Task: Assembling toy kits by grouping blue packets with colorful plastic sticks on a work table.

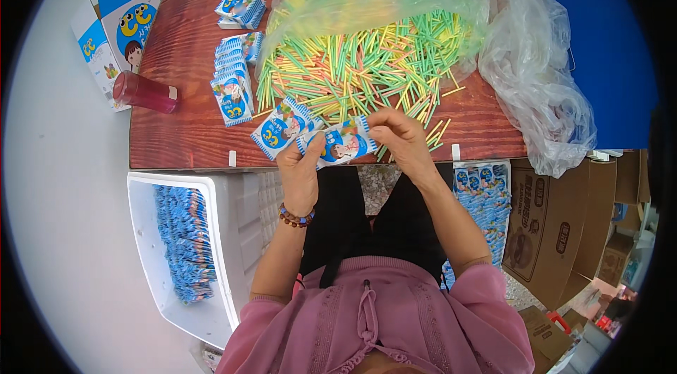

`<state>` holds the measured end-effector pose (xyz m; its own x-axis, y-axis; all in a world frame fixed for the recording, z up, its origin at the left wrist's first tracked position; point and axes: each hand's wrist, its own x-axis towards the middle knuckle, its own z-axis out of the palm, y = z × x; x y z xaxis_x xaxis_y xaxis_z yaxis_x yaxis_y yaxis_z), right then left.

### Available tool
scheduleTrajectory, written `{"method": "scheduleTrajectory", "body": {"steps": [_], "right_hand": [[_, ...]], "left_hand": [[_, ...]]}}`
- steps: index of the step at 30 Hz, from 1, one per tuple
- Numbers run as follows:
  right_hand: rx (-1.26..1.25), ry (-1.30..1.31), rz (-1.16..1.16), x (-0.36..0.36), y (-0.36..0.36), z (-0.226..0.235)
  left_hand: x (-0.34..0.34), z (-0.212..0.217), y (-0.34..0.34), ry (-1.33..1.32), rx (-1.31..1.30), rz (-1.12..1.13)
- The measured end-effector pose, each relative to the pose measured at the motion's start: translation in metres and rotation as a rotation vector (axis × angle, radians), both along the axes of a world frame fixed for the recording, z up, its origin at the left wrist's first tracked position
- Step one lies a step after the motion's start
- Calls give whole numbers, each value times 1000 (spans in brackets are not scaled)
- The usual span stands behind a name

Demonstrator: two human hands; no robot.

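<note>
A small blue-and-white packet (pixel 345 143) with a cartoon figure lies stretched between my hands at the table's front edge. My left hand (pixel 299 171) grips its left end, thumb on top. At its right end, my right hand (pixel 403 140) is closed, thumb and forefinger together on the packet's edge; whether they also pinch something thin is too small to tell. Just left of it, a few matching packets (pixel 281 126) lie overlapped on the table. Beyond my hands spreads a heap of thin yellow, green and pink sticks (pixel 352 67), spilling from a clear plastic bag (pixel 395 4).
Stacked packets (pixel 233 88) stand left on the red wooden table (pixel 190 138), near a pink-red bottle (pixel 146 92) and printed cartons (pixel 129 18). Below left is a white foam box (pixel 233 233) of packets. Crumpled plastic (pixel 532 71) hangs at right, above a cardboard box (pixel 546 226).
</note>
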<state>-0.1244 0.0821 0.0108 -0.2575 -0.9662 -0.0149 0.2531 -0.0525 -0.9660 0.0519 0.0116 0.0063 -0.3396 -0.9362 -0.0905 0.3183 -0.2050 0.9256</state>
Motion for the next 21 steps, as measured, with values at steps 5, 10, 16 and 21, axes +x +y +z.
{"method": "scheduleTrajectory", "body": {"steps": [5, 10, 16, 21], "right_hand": [[-171, 194, 59, -8, 6, -2], [-220, 300, 143, 2, 4, 9], [-443, 599, 102, -2, 2, 17], [-212, 672, 108, -27, 27, 14]], "left_hand": [[-3, 3, 3, 95, 35, 48], [-9, 8, 7, 81, 76, -14], [-6, 6, 9, -27, 115, -47], [2, -9, 3, -277, 35, -107]]}}
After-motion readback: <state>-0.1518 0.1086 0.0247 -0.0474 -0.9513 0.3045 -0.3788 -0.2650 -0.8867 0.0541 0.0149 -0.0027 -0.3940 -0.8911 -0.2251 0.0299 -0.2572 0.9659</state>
